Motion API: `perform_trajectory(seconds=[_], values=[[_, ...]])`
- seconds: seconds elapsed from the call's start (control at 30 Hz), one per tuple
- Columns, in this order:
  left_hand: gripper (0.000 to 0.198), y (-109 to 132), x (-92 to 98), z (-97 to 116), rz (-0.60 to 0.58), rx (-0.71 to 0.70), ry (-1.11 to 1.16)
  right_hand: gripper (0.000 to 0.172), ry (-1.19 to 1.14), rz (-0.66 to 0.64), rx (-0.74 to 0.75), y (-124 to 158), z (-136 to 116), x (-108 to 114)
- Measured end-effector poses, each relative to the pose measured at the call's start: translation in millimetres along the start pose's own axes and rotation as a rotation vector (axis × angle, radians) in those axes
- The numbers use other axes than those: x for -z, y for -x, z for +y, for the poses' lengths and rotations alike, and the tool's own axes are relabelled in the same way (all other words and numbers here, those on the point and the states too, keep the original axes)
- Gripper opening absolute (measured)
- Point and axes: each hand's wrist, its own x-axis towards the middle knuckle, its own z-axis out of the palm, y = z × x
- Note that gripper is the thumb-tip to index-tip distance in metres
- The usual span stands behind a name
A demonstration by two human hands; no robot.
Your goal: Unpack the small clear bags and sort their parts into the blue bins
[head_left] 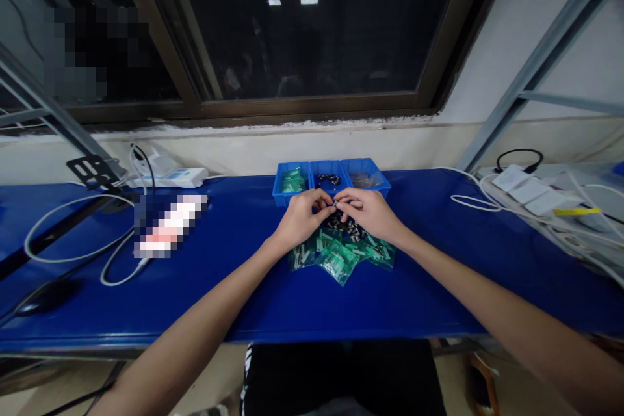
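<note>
My left hand (303, 213) and my right hand (369, 213) meet fingertip to fingertip in front of the blue bins. Both are closed in a pinch on a small dark-and-silver part (335, 204), mostly hidden by the fingers and too small to name. Just below them lies a loose pile of small black-and-silver parts (351, 229). Nearer to me, several green-tinted clear bags (337, 260) holding small pale and metallic pieces lie spread on the blue tabletop (414, 302).
Three joined blue bins (283, 195) stand behind my hands, with green bags, dark parts and clear bags inside. At left are cables, a power strip (188, 177), a blurred-out object (170, 227) and a black mouse (46, 297). White adapters (533, 192) and cables lie at right.
</note>
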Motion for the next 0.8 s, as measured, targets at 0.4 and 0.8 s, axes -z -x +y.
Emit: perform_trajectory(seconds=[0.4,0.8], values=[[0.009,0.1,1.7,5.2,0.018,-0.03,-0.03,0.012,0.192,-0.015,0.056,-0.1,-2.7,-2.3],[0.012,1.8,0.6,4.5,-0.024,-0.071,-0.058,0.028,0.218,0.023,0.071,0.6,-5.0,-0.6]])
